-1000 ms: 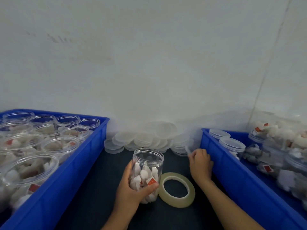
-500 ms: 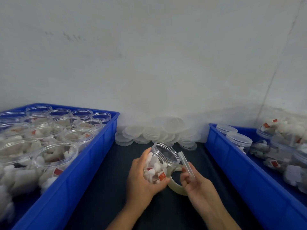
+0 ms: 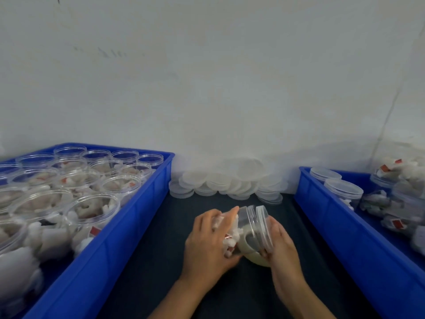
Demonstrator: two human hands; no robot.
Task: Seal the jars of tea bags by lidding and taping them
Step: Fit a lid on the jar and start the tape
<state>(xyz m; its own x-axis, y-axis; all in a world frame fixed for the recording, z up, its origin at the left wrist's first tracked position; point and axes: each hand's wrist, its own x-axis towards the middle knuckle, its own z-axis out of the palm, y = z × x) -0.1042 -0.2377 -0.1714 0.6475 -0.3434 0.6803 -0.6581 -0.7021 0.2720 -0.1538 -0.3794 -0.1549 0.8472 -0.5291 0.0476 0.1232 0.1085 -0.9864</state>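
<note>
At the far left, a blue bin [image 3: 128,217] is sitting on the dark surface [image 3: 161,249], holding open jars [image 3: 92,210] packed with white tea bags bearing red tags; none of these is carrying a lid. Beyond the bin's right wall, a loose pile of translucent lids [image 3: 225,183] is lying against the white wall [image 3: 207,77].

At centre, the left hand [image 3: 208,245] is gripping a clear jar of tea bags [image 3: 239,226], fingers and thumb curled round its body, and is holding it tilted with the mouth pointing right. The right hand [image 3: 281,245] is holding a lid [image 3: 263,226] on edge, just beside the jar's mouth; whether lid and rim are touching cannot be told through the motion blur. A roll of clear tape [image 3: 255,256] is lying on the surface beneath and behind the jar, partly covered by both hands.

At the right, a second blue bin [image 3: 345,231] is holding lidded jars [image 3: 342,191], two upright near its left wall and others lying stacked further right.
</note>
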